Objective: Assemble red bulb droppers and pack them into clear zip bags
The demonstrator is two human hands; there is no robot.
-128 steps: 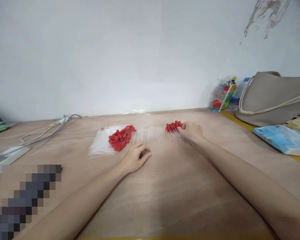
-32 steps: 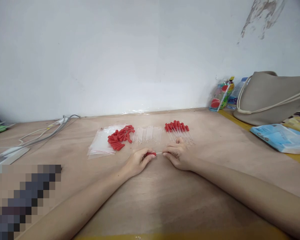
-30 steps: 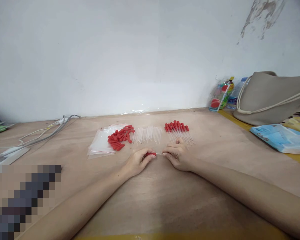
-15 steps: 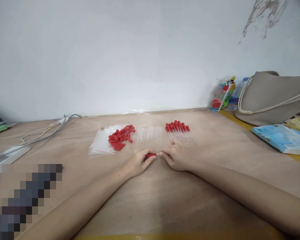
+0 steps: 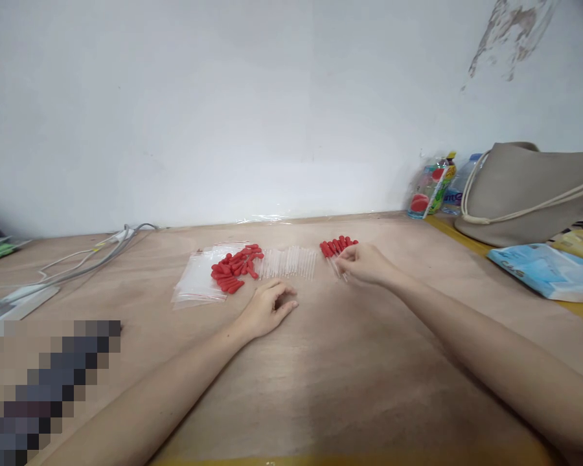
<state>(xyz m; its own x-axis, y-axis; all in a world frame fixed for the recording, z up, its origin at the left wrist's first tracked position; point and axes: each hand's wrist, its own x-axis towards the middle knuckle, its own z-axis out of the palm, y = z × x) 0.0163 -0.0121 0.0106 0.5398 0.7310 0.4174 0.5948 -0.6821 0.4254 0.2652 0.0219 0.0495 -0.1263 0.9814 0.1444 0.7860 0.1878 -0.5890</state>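
My left hand [image 5: 271, 309] rests on the table with thumb and fingers apart and nothing between them. My right hand [image 5: 366, 263] is over the row of red-bulbed glass droppers [image 5: 337, 246], its fingertips pinched on the tube of a dropper and hiding the right end of the row. Left of that row, thin clear glass tubes [image 5: 287, 262] lie side by side. Loose red rubber bulbs [image 5: 233, 266] are piled beside them, partly on clear zip bags [image 5: 194, 278].
Cables and a white power strip [image 5: 24, 301] lie at the left. Drink bottles [image 5: 430, 188], a grey bag [image 5: 529, 188] and a blue-white packet [image 5: 547, 272] stand or lie at the right. A white wall [image 5: 223, 116] backs the wooden table [image 5: 272, 401].
My right hand has moved from beside my left hand, right and away, to the dropper row, and the dropper has left my left hand. My left hand has opened and shifted slightly left.
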